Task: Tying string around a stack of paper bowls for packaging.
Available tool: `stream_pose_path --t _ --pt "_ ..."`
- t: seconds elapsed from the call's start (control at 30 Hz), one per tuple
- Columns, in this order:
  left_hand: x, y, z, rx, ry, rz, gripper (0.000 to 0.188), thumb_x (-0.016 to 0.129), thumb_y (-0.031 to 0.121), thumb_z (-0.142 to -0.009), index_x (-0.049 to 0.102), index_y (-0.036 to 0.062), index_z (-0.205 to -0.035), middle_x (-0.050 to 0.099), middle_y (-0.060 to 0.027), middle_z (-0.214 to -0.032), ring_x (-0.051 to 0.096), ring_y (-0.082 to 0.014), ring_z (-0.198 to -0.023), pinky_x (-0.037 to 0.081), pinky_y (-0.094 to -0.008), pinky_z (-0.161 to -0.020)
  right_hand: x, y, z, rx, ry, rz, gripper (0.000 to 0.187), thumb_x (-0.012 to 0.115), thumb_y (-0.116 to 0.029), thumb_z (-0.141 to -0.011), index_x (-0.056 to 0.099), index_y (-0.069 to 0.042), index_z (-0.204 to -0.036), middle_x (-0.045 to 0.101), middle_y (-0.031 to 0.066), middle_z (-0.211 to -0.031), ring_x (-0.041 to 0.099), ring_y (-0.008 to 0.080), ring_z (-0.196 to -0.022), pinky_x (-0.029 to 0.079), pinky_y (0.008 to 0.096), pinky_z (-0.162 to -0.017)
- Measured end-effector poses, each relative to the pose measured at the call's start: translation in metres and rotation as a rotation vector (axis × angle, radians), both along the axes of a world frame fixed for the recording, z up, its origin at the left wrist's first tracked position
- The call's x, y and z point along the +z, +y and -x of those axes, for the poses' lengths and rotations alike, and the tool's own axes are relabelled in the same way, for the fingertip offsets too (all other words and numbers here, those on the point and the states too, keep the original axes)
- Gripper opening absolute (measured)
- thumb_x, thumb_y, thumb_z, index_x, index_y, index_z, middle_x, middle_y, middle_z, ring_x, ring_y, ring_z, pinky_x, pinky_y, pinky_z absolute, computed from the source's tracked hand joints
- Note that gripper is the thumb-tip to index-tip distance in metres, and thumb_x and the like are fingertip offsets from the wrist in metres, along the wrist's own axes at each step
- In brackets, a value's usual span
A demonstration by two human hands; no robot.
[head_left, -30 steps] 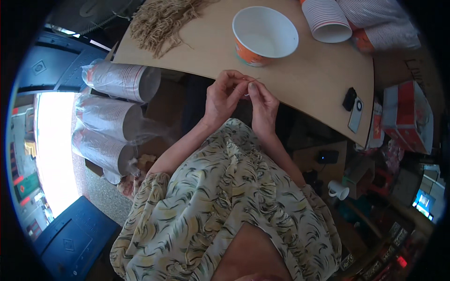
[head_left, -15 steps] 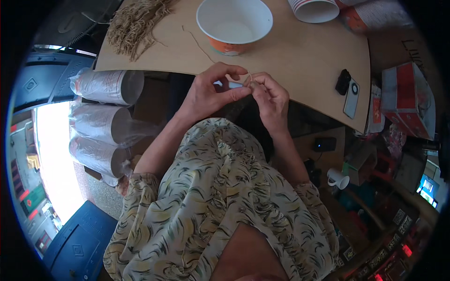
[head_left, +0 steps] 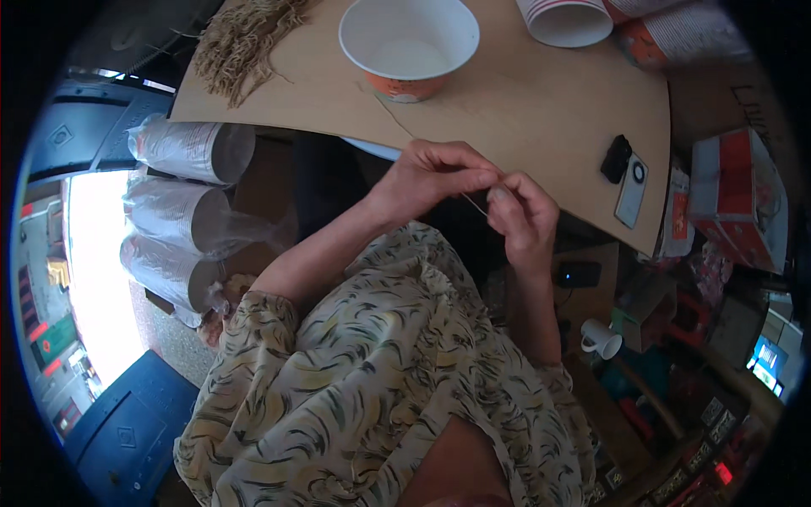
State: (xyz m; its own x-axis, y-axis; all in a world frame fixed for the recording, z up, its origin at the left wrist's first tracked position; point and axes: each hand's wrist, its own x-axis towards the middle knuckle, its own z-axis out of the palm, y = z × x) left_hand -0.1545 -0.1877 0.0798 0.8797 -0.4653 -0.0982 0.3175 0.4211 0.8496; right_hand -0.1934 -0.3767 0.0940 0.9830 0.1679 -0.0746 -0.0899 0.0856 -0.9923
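Note:
Both of my hands meet above the near edge of the table. My left hand pinches a thin tan strand between thumb and fingertips. Close against it, my right hand has its thumb and fingers pressed together on the same strand. A short stretch of the strand shows beneath the fingertips, and its other end trails over the tabletop. Just beyond my hands stands a white paper bowl with an orange outside; I see nothing in it. A tangled bundle of tan strands lies at the far left of the table.
The table carries a phone and a small black object at right. Stacked paper bowls lie at the far right. Plastic-wrapped bowl stacks sit left of the table. A white mug is at lower right.
My hands have moved right and nearer to me, with the fingertips now closer together. The strand is drawn along with them. The bowl appears slightly shifted left as the view turned.

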Motion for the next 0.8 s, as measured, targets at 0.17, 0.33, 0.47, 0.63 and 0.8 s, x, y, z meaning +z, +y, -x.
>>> stream_pose_path --t 0.17,0.33,0.47,0.63,0.8 --pt "-0.005 0.000 0.014 -0.001 -0.057 -0.124 0.014 0.071 0.008 -0.093 0.076 0.0017 -0.105 0.071 -0.0030 -0.094 0.061 -0.0056 -0.080 0.047 -0.0207 -0.064 -0.014 0.002 0.017 -0.197 -0.063 0.076 0.008 0.068 -0.004 -0.094 0.068 0.003 -0.096 0.058 -0.0061 -0.074 0.047 -0.0001 -0.066 0.036 0.0167 -0.059" --pt "0.001 0.021 0.036 0.025 0.068 -0.204 0.018 0.070 0.013 -0.095 0.075 0.0045 -0.110 0.070 -0.0010 -0.088 0.059 -0.0038 -0.071 0.045 -0.0196 -0.058 -0.021 0.023 0.030 -0.218 -0.150 0.132 0.006 0.070 -0.001 -0.092 0.071 0.002 -0.097 0.056 -0.0079 -0.074 0.044 -0.0004 -0.065 0.035 0.0165 -0.057" --pt "0.001 0.048 0.056 -0.009 0.139 -0.245 0.025 0.069 0.026 -0.097 0.072 0.0048 -0.110 0.070 -0.0013 -0.083 0.059 -0.0042 -0.066 0.045 -0.0188 -0.056 -0.016 0.046 0.035 -0.134 -0.343 0.304 0.008 0.070 0.001 -0.090 0.071 0.001 -0.098 0.055 -0.0052 -0.070 0.045 0.0010 -0.061 0.036 0.0183 -0.054" --pt "-0.006 0.077 0.066 -0.018 0.017 -0.335 0.041 0.057 0.037 -0.104 0.063 0.0040 -0.080 0.059 0.0016 -0.066 0.055 -0.0036 -0.059 0.042 -0.0196 -0.052 -0.006 0.080 0.041 -0.006 -0.493 0.424 0.011 0.071 0.004 -0.087 0.069 0.001 -0.097 0.060 0.0026 -0.070 0.048 0.0033 -0.056 0.039 0.0209 -0.050" --pt "-0.018 0.093 0.064 -0.028 -0.071 -0.223 0.038 0.055 0.030 -0.105 0.058 0.0045 -0.077 0.056 0.0025 -0.064 0.051 -0.0044 -0.059 0.041 -0.0215 -0.054 -0.003 0.094 0.040 0.010 -0.514 0.525 0.013 0.073 0.003 -0.086 0.069 0.001 -0.098 0.063 0.0027 -0.071 0.048 0.0032 -0.056 0.039 0.0209 -0.050"
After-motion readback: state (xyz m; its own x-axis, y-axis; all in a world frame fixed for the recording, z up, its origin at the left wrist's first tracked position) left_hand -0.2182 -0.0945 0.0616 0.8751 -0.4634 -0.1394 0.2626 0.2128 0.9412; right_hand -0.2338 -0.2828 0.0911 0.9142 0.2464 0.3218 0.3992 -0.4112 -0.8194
